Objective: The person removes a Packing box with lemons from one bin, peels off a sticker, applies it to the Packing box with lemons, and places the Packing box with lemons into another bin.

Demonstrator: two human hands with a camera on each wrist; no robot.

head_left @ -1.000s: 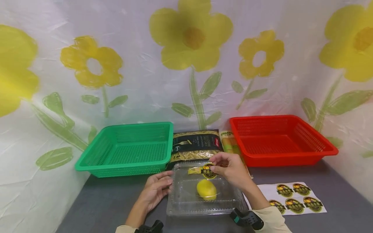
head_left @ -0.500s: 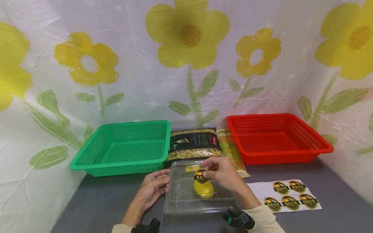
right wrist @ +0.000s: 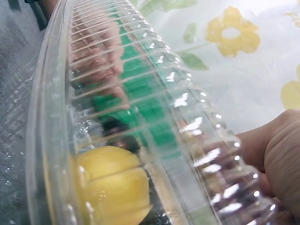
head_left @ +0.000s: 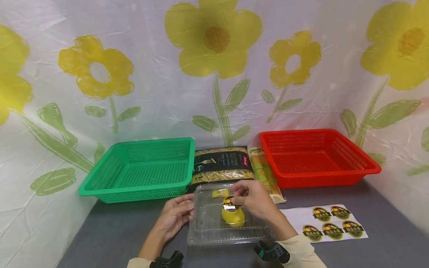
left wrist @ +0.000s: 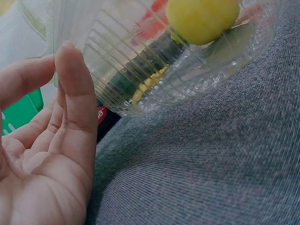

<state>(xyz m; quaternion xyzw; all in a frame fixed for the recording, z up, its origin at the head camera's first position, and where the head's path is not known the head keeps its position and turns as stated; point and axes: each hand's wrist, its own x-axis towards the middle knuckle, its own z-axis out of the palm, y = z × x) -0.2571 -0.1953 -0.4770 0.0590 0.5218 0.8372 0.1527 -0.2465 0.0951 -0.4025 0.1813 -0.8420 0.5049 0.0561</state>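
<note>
A clear plastic clamshell box (head_left: 204,230) sits closed on the grey cloth with a smooth yellow fruit (head_left: 233,217) inside, lemon-like. My left hand (head_left: 175,216) pinches the box's left rim between thumb and fingers, as the left wrist view shows. Above the lid, my right hand (head_left: 256,199) pinches the edge of a round black-and-gold sticker (head_left: 230,204) between thumb and index finger. The sticker overlaps the fruit's top in the head view; in the right wrist view only part of the hand shows beyond the ridged lid.
A green basket (head_left: 134,197) stands at the back left and a red basket (head_left: 321,180) at the back right. Between them lie a black-and-gold pasta bag (head_left: 224,163) and an orange-green packet (head_left: 264,169). A white sticker sheet (head_left: 330,236) with several round stickers lies right.
My right hand has brought the sticker left and nearer over the lid, from beyond the fruit to overlapping its top. The left hand stays at the box's rim.
</note>
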